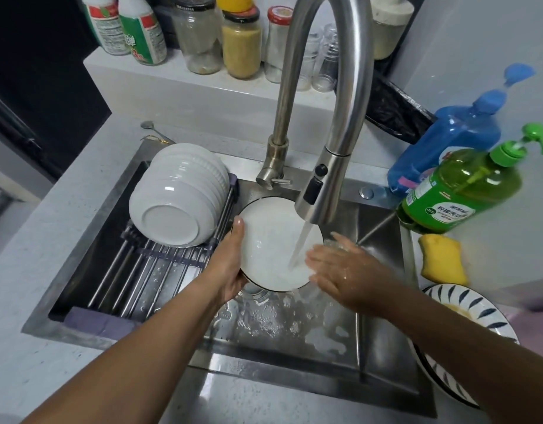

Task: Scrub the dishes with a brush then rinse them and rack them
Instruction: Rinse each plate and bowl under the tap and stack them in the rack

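A small white plate [265, 240] with a dark rim is held tilted over the sink under running water from the steel faucet [320, 191]. My left hand [230, 261] grips the plate's left edge, thumb on the rim. My right hand [343, 269] lies flat with straight wet fingers on the plate's right side, in the water stream. A stack of white ribbed bowls [178, 194] rests upside down on the roll-up rack [147, 264] over the sink's left half. No brush is in view.
The steel sink [294, 341] has foam on its floor. A yellow sponge [443, 258], a blue-patterned dirty bowl [465, 307], a green soap bottle [465, 188] and a blue bottle [447, 142] stand at the right. Jars and bottles line the back ledge [184, 84].
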